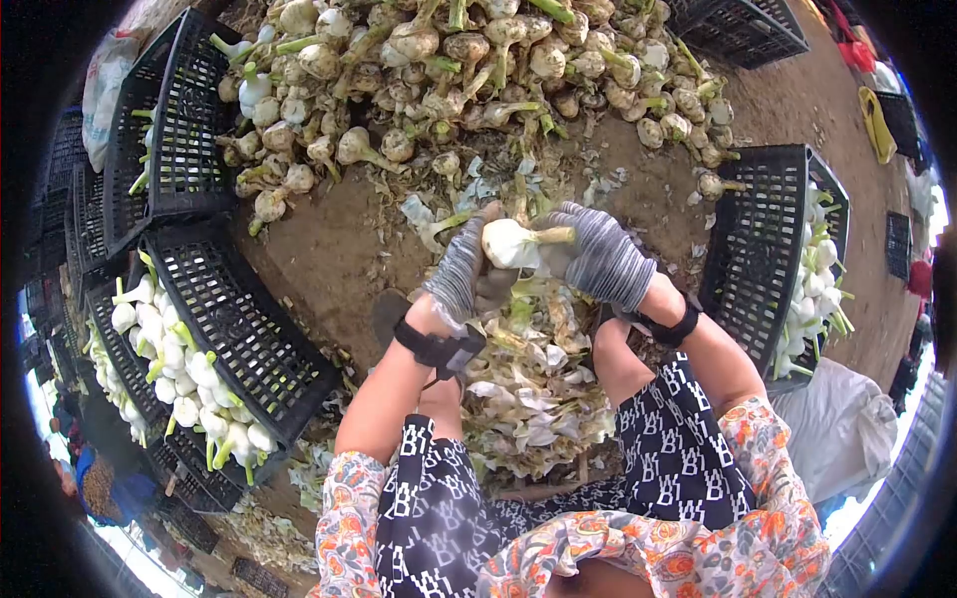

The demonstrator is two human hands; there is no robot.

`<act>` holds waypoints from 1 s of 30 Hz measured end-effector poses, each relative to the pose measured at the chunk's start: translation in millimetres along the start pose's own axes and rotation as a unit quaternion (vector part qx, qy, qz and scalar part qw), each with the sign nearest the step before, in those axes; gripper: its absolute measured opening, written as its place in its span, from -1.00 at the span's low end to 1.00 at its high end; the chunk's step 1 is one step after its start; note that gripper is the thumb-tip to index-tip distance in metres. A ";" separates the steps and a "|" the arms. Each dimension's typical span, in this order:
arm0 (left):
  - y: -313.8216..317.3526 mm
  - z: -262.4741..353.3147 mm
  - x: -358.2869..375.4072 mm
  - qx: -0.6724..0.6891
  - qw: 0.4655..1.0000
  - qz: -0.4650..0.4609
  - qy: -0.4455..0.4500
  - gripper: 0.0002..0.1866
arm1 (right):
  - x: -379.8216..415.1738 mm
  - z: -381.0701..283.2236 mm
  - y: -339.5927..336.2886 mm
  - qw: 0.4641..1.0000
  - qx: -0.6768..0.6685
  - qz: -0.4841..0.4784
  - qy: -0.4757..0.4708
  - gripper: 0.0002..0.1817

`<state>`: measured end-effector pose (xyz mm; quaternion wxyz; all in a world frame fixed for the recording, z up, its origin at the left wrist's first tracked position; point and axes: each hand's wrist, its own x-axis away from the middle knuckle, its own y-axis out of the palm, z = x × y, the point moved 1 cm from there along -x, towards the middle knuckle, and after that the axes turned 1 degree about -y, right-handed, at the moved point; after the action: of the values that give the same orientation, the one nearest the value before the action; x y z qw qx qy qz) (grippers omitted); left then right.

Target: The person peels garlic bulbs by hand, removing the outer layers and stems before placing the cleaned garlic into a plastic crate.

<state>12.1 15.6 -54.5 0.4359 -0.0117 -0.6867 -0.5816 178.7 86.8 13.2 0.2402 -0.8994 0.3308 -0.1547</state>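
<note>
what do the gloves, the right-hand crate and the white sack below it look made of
Gloves: probably knitted fabric, matte, with fine grey stripes. Right-hand crate: likely moulded black plastic, given its regular slotted grid. White sack: perhaps plastic sheeting or woven plastic; soft creases show, but no clear weave.

"How does the garlic bulb [509, 245] look?"
"Mostly white, 1 thick tan stem [555, 235] attached."
"Where?"
"In the left hand [461, 264], above the ground [329, 244], lying sideways, stem pointing toward the right hand [604, 257]."

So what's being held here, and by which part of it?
A garlic bulb, by its round body, in the left hand; whether the right hand grips it too is unclear.
</note>
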 end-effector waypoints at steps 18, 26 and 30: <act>-13.7 -20.2 -10.5 -0.469 0.680 0.314 0.467 -0.37 | -10.9 47.8 66.6 0.993 0.017 0.115 0.007 -0.87; 10.8 19.5 0.6 -0.073 0.972 0.165 0.148 -0.54 | -1.8 17.3 48.1 0.988 -0.064 0.085 0.109 -0.72; -43.0 16.5 -21.3 -0.146 0.928 0.182 0.290 -0.51 | -5.4 39.1 58.2 0.987 -0.050 0.085 0.126 -0.70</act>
<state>-6.8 25.5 -100.5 0.7078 -0.0311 -0.4241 -0.5641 161.5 64.5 -51.2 0.1636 -0.8525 0.4406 -0.2289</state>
